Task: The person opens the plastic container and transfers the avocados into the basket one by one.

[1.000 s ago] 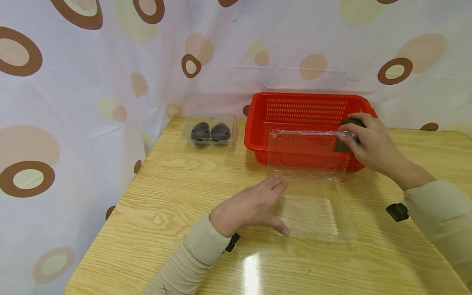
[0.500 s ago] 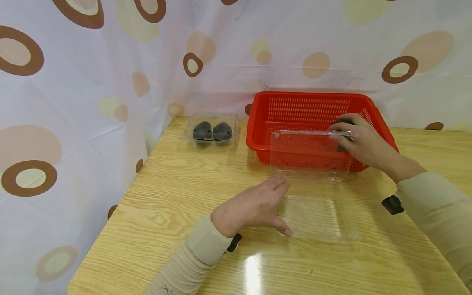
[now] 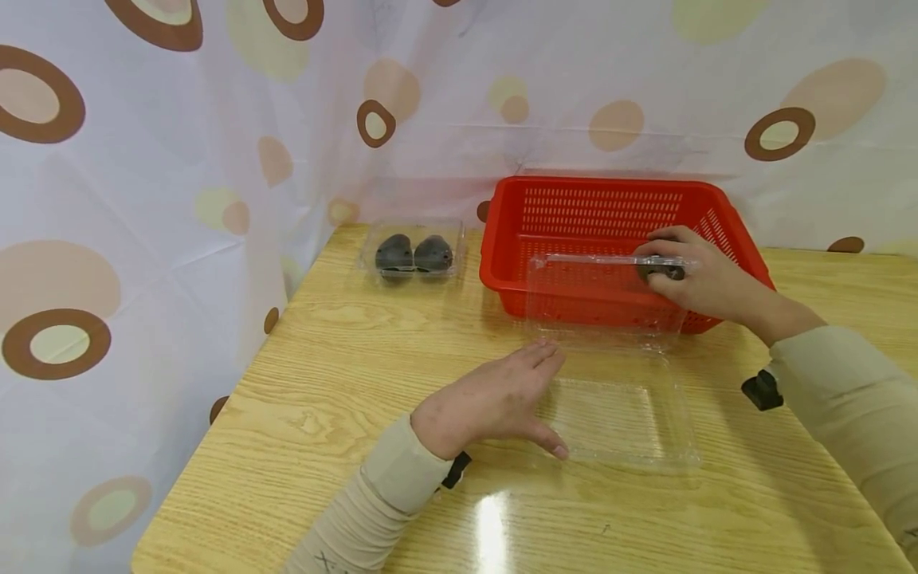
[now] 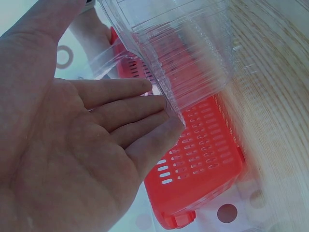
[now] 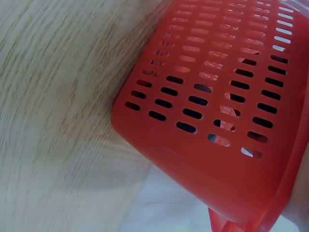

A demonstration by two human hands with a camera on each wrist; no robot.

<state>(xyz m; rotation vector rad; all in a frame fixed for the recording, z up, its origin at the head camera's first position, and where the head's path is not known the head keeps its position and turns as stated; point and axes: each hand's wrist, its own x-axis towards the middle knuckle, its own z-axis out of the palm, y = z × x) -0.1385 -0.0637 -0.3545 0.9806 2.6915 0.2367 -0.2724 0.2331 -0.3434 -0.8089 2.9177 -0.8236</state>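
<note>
Right hand, right of upper centre, grips a dark grey rounded object at the mouth of a red slotted plastic basket, behind the upright lid of an open clear plastic clamshell box. Left hand, lower centre, spread wide at the box's left edge; contact uncertain. Risk: knuckles catching the lid could skew the box.

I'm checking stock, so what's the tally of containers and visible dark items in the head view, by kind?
Red basket: 1
Clear boxes: 2, one open, one closed
Dark items: 3, two in the closed box, one in the right hand
Total: 6
</note>
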